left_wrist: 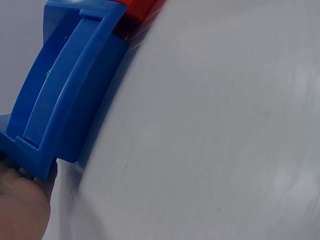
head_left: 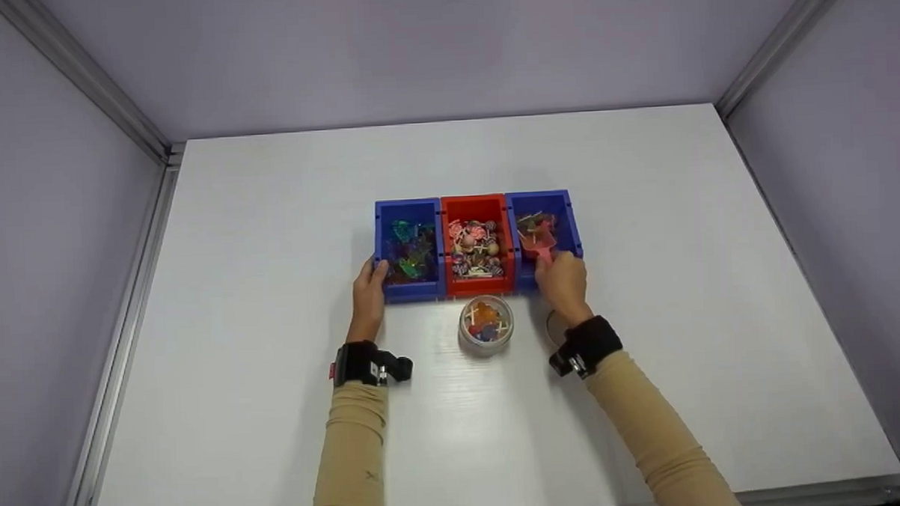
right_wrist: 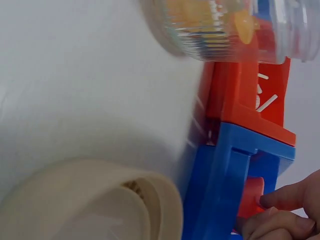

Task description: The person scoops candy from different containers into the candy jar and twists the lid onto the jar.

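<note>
My right hand (head_left: 563, 283) grips the handle of a small pink scoop (head_left: 538, 244), its head among the wrapped candies in the right blue bin (head_left: 564, 200). In the right wrist view, fingers cover part of the scoop (right_wrist: 251, 197). At the near left corner of the left blue bin (head_left: 410, 292), my left hand (head_left: 367, 301) holds the side wall; the bin's rim hides its fingertips in the left wrist view. Between my hands stands a clear jar (head_left: 487, 341) with lollipop-like candies inside, its mouth uncovered.
Between the blue bins sits a red bin (head_left: 479, 286) of wrapped lollipops. Green and dark shiny pieces (head_left: 413, 262) lie in the left bin. A cream round lid (right_wrist: 167, 200) lies on the white table (head_left: 270, 252), partly under my right wrist. Grey walls surround the table's back and sides.
</note>
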{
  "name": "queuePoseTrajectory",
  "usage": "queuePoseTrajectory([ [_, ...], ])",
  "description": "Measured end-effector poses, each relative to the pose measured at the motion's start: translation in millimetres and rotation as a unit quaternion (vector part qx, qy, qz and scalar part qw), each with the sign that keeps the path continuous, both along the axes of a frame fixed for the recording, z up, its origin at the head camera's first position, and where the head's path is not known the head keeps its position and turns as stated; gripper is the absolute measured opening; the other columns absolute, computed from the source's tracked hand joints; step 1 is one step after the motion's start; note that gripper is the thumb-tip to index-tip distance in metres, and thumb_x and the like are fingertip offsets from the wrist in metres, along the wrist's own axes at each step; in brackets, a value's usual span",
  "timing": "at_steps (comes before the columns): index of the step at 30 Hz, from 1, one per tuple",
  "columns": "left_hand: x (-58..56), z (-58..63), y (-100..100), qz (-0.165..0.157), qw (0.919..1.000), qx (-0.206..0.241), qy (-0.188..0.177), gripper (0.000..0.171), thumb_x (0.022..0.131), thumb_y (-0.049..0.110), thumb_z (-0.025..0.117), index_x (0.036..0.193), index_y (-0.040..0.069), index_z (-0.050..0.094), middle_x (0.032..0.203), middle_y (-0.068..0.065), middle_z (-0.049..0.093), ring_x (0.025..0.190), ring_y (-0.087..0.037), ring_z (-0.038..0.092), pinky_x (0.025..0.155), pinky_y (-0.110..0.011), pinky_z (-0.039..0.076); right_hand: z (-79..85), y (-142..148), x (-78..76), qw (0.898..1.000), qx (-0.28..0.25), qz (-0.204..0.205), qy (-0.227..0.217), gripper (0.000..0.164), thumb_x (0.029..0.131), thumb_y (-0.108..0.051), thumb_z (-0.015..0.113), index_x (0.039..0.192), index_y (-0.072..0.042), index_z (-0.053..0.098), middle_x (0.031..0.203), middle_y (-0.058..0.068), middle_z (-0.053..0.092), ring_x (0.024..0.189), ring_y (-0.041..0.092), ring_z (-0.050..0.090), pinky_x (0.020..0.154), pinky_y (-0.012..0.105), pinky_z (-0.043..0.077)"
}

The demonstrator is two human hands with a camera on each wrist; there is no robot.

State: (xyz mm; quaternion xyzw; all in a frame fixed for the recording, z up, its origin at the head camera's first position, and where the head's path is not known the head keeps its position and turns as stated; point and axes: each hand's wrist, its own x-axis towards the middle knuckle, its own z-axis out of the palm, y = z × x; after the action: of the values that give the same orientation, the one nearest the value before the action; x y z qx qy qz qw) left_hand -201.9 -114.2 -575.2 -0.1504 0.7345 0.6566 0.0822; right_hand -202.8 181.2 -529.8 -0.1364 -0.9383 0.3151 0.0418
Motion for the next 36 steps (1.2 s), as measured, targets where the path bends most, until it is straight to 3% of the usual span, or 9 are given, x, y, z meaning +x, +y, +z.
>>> queuePoseTrajectory([
  [4,-0.8,0.0,0.5,0.001,0.9999,-0.008,0.007,0.059,0.104,0.033,0.038,0.151,-0.001,0.026,0.158,-0.021,0.028,0.15,-0.033,0.022,0.125,-0.044,0.02,-4.2,2.4,-2.0,1.0,-0.009,-0.003,-0.007,0.027,0.091,-0.015,0.056,0.081,0.006,0.07,0.089,0.03,0.071,0.083,0.042,0.068,0.075,0.054,0.053],
  [11,-2.3,-0.6,0.4,0.003,0.9999,-0.009,0.008,0.059,0.104,0.034,0.039,0.151,-0.001,0.028,0.158,-0.02,0.029,0.15,-0.033,0.022,0.125,-0.044,0.02,-7.6,6.3,0.1,1.0,-0.004,-0.002,-0.023,0.029,0.094,-0.016,0.054,0.103,0.008,0.068,0.101,0.031,0.069,0.097,0.046,0.067,0.082,0.055,0.052],
  [20,-1.9,-0.8,0.8,0.003,0.9999,0.0,0.011,0.058,0.104,0.034,0.038,0.151,0.0,0.028,0.158,-0.019,0.03,0.15,-0.031,0.024,0.125,-0.043,0.021,-9.5,7.3,4.7,1.0,-0.016,-0.012,-0.013,0.031,0.095,-0.018,0.053,0.108,0.008,0.066,0.09,0.026,0.069,0.083,0.038,0.065,0.075,0.052,0.051],
  [27,-0.5,-1.7,0.4,0.001,0.9999,0.011,0.009,0.059,0.104,0.034,0.038,0.151,0.0,0.026,0.159,-0.019,0.028,0.151,-0.031,0.021,0.126,-0.043,0.02,-13.3,10.9,8.9,1.0,-0.002,-0.007,-0.012,0.033,0.097,-0.019,0.051,0.112,0.007,0.063,0.104,0.029,0.069,0.098,0.045,0.066,0.083,0.055,0.052],
  [36,-1.1,-3.9,-0.1,0.006,0.9998,0.006,0.016,0.058,0.104,0.033,0.039,0.15,0.0,0.029,0.158,-0.019,0.03,0.15,-0.032,0.023,0.125,-0.043,0.021,-14.6,12.5,16.5,1.0,-0.02,-0.005,0.01,0.034,0.098,-0.02,0.05,0.114,0.006,0.062,0.1,0.028,0.069,0.093,0.043,0.066,0.082,0.054,0.05],
])
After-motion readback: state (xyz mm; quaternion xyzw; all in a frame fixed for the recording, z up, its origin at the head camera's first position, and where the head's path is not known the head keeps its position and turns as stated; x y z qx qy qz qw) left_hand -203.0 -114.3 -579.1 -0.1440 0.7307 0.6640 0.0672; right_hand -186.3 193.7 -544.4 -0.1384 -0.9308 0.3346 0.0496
